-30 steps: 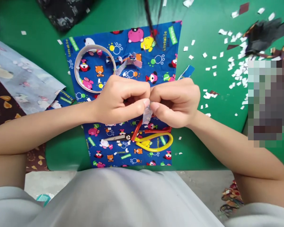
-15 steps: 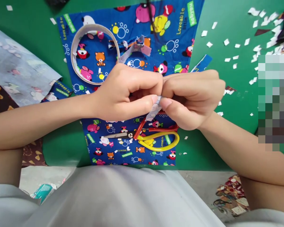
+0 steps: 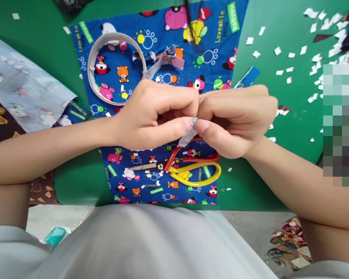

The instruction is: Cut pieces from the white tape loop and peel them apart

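My left hand (image 3: 159, 116) and my right hand (image 3: 235, 118) meet above the blue printed cloth (image 3: 174, 195). Between both thumbs and curled fingers is a small pale printed fabric strip (image 3: 187, 135), its lower end hanging free. Under the strip lie scissors (image 3: 196, 184) with red and yellow handles, blades pointing left on the cloth. Behind my left hand a roll of white tape (image 3: 88, 66) rests on the cloth. Right of it sits a crumpled fabric scrap (image 3: 165, 60). My curled fingers hide the strip's upper end.
Small white paper bits (image 3: 314, 58) litter the green table (image 3: 279, 186) at right. A blue strip (image 3: 250, 75) lies by the cloth's right edge. Pale printed fabric (image 3: 29, 83) and brown fabric (image 3: 42, 190) are at left. A black object (image 3: 71, 4) stands at the far edge.
Both hands keep their pinch on the fabric strip in nearly the same place. The strip's hanging end has shifted slightly up. The view has moved a little.
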A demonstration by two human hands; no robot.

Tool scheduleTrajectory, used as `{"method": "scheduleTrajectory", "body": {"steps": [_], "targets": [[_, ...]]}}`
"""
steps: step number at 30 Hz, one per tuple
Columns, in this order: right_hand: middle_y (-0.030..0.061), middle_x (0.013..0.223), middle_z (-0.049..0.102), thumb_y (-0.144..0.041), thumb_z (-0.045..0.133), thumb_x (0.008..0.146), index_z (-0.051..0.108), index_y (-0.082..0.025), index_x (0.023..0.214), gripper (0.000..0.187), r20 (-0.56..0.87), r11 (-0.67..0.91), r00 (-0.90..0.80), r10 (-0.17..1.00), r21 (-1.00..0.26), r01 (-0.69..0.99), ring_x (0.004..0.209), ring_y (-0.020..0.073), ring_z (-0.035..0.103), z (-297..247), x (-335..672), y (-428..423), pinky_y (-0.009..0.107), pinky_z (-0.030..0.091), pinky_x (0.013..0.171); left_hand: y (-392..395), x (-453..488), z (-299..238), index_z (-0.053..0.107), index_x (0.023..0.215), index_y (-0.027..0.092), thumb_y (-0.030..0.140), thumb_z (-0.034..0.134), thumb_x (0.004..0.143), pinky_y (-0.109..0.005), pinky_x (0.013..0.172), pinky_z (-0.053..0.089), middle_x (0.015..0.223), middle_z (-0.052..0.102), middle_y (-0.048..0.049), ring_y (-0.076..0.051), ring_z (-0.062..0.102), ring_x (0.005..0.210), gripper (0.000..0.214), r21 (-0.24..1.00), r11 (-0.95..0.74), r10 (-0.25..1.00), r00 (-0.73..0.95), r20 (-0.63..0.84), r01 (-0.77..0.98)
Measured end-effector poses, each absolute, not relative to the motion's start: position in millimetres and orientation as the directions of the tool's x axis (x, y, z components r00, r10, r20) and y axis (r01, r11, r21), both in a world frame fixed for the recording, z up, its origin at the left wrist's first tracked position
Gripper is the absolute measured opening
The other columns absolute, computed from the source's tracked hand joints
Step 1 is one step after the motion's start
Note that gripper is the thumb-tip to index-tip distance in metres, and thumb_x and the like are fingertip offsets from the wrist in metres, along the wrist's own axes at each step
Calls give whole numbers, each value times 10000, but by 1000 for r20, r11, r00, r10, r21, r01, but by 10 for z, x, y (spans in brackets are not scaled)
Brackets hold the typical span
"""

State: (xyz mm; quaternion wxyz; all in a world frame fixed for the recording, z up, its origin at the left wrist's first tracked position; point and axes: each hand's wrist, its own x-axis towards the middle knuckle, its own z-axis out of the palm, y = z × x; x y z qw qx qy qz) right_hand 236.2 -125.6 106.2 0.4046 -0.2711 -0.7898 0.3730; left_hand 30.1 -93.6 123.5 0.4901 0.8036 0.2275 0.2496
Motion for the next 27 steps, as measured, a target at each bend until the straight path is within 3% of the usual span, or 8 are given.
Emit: {"method": "scheduleTrajectory", "body": {"steps": [8, 13, 18, 22, 27], "targets": [[-26, 586, 395, -158, 546, 935, 433, -161, 687, 273, 452, 583, -522, 723, -805, 111, 589, 45, 356, 1045, 2367, -1239, 216, 295, 561, -944, 292, 1266, 519, 715, 161, 209, 544, 945, -172, 607, 300, 579, 421, 79, 26, 296, 560, 237, 897, -433, 608, 763, 219, 87], [-24, 600, 379, -138, 534, 917, 427, -160, 688, 254, 437, 568, -535, 723, -817, 100, 606, 45, 318, 1063, 2370, -1240, 221, 278, 576, -962, 298, 1284, 509, 709, 167, 203, 540, 941, -201, 603, 310, 579, 447, 71, 14, 310, 546, 236, 921, -370, 630, 762, 151, 124], [-26, 604, 385, -128, 527, 894, 438, -163, 686, 229, 439, 559, -538, 720, -826, 75, 604, 50, 329, 1061, 2362, -1231, 218, 297, 572, -978, 336, 1230, 516, 685, 179, 270, 595, 923, -227, 566, 299, 522, 430, 70, 4, 291, 502, 267, 940, -335, 689, 697, 198, 64], [-25, 602, 412, -126, 533, 900, 451, -162, 688, 230, 437, 552, -533, 725, -831, 70, 603, 49, 346, 1052, 2364, -1225, 222, 316, 570, -971, 334, 1224, 513, 702, 187, 346, 588, 947, -236, 568, 322, 543, 475, 50, -15, 351, 524, 301, 942, -317, 677, 722, 142, 113], [-29, 566, 430, -157, 545, 911, 448, -157, 659, 270, 446, 542, -489, 750, -838, 67, 564, 41, 362, 1018, 2357, -1213, 223, 332, 548, -994, 335, 1225, 520, 744, 174, 240, 603, 939, -178, 592, 347, 657, 549, 55, 15, 408, 587, 221, 925, -355, 730, 658, 185, 133]]}}
